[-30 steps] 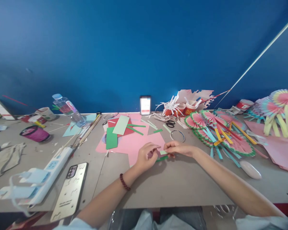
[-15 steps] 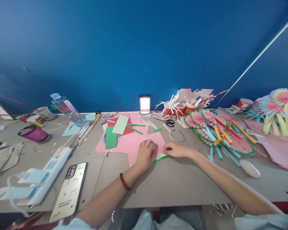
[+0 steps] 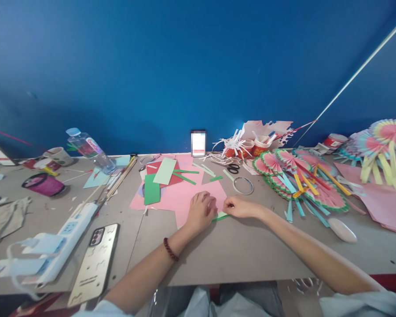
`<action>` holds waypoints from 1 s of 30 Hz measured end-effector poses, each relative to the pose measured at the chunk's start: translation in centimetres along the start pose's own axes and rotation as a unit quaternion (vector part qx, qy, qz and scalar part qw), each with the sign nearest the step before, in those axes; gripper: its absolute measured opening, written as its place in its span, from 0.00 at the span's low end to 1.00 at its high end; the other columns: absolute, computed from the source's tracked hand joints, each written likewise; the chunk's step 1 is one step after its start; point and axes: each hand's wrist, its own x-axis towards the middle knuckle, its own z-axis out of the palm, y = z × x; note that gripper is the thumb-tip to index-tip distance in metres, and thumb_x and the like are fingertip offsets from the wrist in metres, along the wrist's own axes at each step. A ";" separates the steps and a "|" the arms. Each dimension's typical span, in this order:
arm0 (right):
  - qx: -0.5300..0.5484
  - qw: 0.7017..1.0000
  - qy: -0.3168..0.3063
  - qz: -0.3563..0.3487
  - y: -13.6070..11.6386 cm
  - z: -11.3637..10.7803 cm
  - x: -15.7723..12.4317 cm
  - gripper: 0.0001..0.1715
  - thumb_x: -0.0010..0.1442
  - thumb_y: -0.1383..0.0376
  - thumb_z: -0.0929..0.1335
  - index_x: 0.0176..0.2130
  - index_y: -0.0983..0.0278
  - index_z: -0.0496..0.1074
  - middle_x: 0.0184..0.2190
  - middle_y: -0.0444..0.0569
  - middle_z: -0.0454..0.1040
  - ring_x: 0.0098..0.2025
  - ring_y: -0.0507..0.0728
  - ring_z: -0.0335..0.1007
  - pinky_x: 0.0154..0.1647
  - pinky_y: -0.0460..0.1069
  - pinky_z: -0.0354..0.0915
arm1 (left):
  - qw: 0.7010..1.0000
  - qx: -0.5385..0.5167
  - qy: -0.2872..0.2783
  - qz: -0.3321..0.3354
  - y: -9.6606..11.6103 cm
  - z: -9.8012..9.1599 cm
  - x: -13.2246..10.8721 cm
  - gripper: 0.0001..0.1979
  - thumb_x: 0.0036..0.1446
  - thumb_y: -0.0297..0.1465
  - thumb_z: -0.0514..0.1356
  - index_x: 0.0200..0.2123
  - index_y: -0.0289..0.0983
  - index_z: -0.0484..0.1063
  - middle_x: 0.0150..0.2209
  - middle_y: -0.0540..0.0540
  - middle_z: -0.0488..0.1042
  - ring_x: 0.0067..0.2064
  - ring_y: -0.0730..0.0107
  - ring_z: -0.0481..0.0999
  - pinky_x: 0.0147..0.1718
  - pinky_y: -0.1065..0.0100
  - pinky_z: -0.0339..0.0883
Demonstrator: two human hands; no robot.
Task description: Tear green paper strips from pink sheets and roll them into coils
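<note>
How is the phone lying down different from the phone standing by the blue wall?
The lying phone is flat, back up, so its camera shows; the standing phone is upright with a bright screen facing us. The lying phone is near the front edge of the table and looks bigger; the standing phone is at the far edge. Both are rectangles.

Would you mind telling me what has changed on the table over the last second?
Both hands came down: the left hand and right hand, which held the green paper strip just above the pink paper, now press it flat against the table, the left fingers curled over it. Neither hand let go. The tape ring, scissors and phone lie where they were.
</note>
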 end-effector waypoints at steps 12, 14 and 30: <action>-0.023 1.000 0.004 0.001 -1.0 -0.3 -0.5 0.08 0.56 0.66 0.69 0.28 0.65 0.78 0.29 0.50 0.80 0.32 0.56 0.69 0.33 0.48 0.58 | 1.000 0.016 -0.018 -0.006 0.3 -0.1 0.0 0.18 0.55 0.31 0.68 0.49 0.42 0.75 0.56 0.39 0.71 0.60 0.47 0.68 0.60 0.44 0.62; -0.028 1.000 -0.001 0.003 -1.2 -0.4 -0.6 0.08 0.57 0.66 0.69 0.28 0.66 0.78 0.30 0.50 0.80 0.33 0.56 0.69 0.33 0.48 0.58 | 0.999 0.023 -0.023 -0.005 0.3 -0.1 0.0 0.17 0.56 0.32 0.68 0.49 0.42 0.74 0.57 0.39 0.71 0.60 0.48 0.68 0.60 0.45 0.62; -0.068 0.998 -0.002 0.012 -1.7 -0.5 -0.6 0.09 0.60 0.68 0.69 0.32 0.66 0.80 0.33 0.51 0.82 0.33 0.54 0.68 0.33 0.45 0.56 | 0.999 0.046 -0.028 -0.008 0.5 -0.2 0.0 0.19 0.55 0.34 0.69 0.50 0.41 0.74 0.57 0.40 0.70 0.61 0.49 0.68 0.60 0.45 0.64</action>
